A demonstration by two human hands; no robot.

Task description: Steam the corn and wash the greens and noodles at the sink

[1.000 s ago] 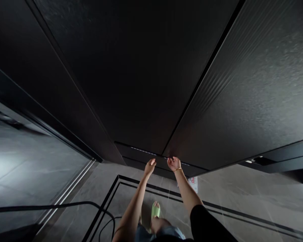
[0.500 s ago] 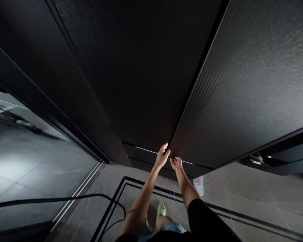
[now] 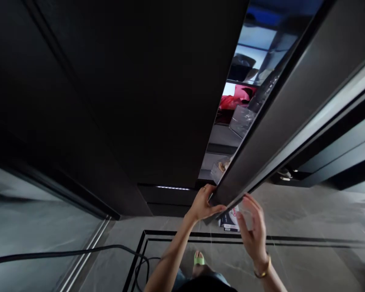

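Note:
A tall dark cabinet door (image 3: 261,162) stands ajar to the right of a closed dark panel (image 3: 158,93). My left hand (image 3: 202,205) wraps round the door's lower edge, its thumb in front and its fingers behind. My right hand (image 3: 254,229), with a gold bracelet at the wrist, is raised by the door's outer side. Its fingers are apart and hold nothing; whether the fingertips touch the door I cannot tell. Through the gap show cabinet shelves with a red item (image 3: 231,101), a clear plastic box (image 3: 241,119) and other goods.
On the floor under the door lies a white and dark box (image 3: 230,221) with red lettering. A black cable (image 3: 103,248) runs across the floor at the left, over a metal sliding track (image 3: 85,253). A green slipper (image 3: 198,259) is on my foot.
The cabinet door has swung out from closed, showing the shelves inside. My left hand has taken hold of its edge. My right hand has moved right, and its curled fingers have spread.

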